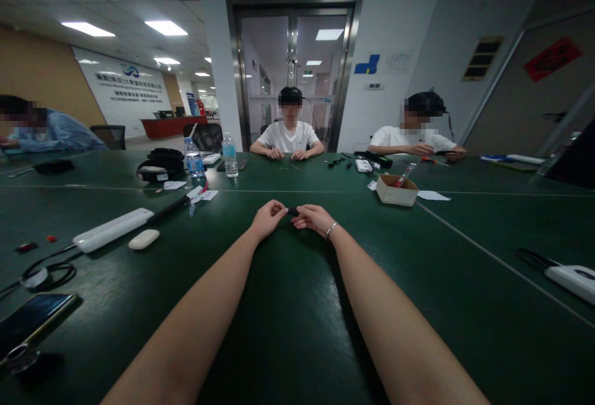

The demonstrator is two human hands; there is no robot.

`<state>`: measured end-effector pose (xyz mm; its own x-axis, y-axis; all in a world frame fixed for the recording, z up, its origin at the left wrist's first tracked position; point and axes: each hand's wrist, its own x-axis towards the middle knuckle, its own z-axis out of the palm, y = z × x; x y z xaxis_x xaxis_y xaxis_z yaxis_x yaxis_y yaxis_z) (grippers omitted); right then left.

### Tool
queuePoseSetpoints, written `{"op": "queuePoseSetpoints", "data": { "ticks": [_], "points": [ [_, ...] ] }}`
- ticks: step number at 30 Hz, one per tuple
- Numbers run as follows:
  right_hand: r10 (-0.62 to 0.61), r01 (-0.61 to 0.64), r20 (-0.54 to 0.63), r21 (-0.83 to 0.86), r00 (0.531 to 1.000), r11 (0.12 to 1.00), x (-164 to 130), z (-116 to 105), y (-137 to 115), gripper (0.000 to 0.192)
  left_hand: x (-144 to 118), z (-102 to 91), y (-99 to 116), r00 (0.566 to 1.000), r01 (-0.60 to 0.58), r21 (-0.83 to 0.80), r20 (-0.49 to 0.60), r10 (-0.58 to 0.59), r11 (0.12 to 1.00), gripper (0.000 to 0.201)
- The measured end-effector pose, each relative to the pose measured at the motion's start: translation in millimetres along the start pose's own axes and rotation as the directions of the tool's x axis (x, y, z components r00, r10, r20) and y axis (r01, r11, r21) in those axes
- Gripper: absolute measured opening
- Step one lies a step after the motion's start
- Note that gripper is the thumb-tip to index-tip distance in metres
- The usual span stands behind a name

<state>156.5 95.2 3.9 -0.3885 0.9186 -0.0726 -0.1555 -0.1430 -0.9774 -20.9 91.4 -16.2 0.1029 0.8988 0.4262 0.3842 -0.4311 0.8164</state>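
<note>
Between my two hands, over the middle of the green table, is a small black object [292, 211]; it is too small and dark to name. The fingertips of my left hand [268, 219] pinch its left end. My right hand [316, 219], with a silver bracelet at the wrist, has thumb and forefinger closed on its right end, the other fingers curled below. Much of the object is hidden by the fingers.
On the green table [288, 330], a white power strip [114, 230], an oval white case [144, 239] and a phone [35, 321] lie left. Two water bottles [230, 155] stand ahead. A cardboard box [396, 191] is ahead right. Three people sit around the table.
</note>
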Motion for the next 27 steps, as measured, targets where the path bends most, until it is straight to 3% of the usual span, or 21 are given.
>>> {"op": "queuePoseSetpoints", "data": {
  "ticks": [3,7,19,27],
  "points": [
    [0.001,-0.001,-0.009,0.000,1.000,1.000,0.3,0.4,-0.1,0.010,-0.4,1.0,4.1,1.000,-0.027,-0.055,0.005,0.027,0.998,0.025],
    [0.006,-0.006,-0.001,-0.018,1.000,1.000,0.7,0.5,0.4,0.007,0.1,2.6,5.7,0.995,0.094,-0.153,0.056,-0.086,0.984,0.030],
    [0.010,-0.010,0.003,-0.038,1.000,0.999,3.6,-1.4,2.5,0.002,1.7,2.6,1.3,0.997,0.067,-0.108,0.044,-0.062,0.992,0.024],
    [0.008,-0.007,0.014,-0.030,1.000,1.000,3.1,-1.3,3.0,0.003,2.5,2.8,0.3,0.990,0.136,-0.134,0.067,-0.128,0.982,0.027]
  ]
}}
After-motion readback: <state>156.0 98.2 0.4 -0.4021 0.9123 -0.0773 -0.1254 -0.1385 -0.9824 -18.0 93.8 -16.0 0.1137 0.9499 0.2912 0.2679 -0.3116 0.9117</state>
